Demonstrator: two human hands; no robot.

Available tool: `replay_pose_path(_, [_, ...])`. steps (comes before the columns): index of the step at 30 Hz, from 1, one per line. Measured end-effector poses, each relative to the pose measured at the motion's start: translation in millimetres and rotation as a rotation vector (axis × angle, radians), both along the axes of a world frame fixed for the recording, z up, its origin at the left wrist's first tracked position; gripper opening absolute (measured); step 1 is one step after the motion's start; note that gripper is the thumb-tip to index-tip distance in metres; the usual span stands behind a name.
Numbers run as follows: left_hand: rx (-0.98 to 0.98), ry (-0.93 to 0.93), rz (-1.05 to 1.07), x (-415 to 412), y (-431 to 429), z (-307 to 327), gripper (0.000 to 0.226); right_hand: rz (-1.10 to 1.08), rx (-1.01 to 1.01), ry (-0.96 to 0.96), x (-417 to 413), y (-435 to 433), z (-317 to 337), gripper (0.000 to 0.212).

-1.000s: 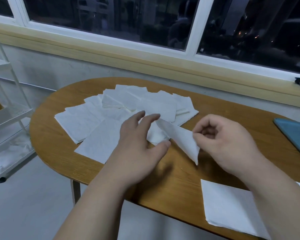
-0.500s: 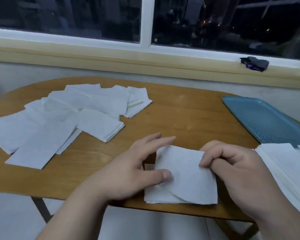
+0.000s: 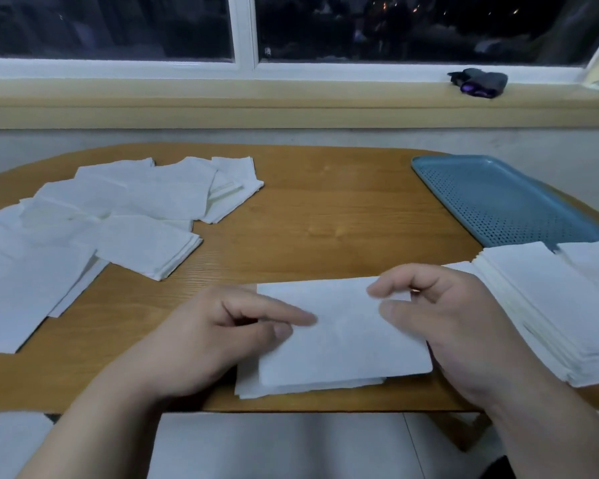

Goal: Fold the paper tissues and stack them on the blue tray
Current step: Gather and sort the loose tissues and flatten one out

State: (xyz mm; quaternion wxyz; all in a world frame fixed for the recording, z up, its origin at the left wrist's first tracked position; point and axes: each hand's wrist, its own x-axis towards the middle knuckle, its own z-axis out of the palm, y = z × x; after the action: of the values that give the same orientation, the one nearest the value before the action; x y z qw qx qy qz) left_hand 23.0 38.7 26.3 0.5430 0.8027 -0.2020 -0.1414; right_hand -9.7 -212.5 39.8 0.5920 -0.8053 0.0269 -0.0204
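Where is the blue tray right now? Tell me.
In the head view the blue tray lies at the table's far right, just beyond the stack of folded tissues beside the right hand, below the window sill.

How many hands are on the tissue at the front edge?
2. The left hand lies on the left of the tissue; the right hand pinches its far right edge.
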Motion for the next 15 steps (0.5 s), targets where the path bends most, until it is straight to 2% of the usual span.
replay_pose_path(3, [0.088, 0.006, 0.044, 4, 6, 2, 0.013, -0.009, -0.128, -0.019, 5, 4, -7, 0.030])
replay_pose_path(8, [0.230, 0.012, 0.090, 9, 11, -1, 0.015, -0.007, -0.280, -0.063, 8, 16, -20, 0.031])
replay_pose_path(12, [0.232, 0.039, 0.139, 8, 15, 1, 0.012, -0.006, -0.348, -0.110, 9, 23, -27, 0.034])
replay_pose_path(15, [0.315, 0.028, 0.144, 8, 16, 2, 0.013, 0.010, -0.399, -0.110, 9, 26, -29, 0.033])
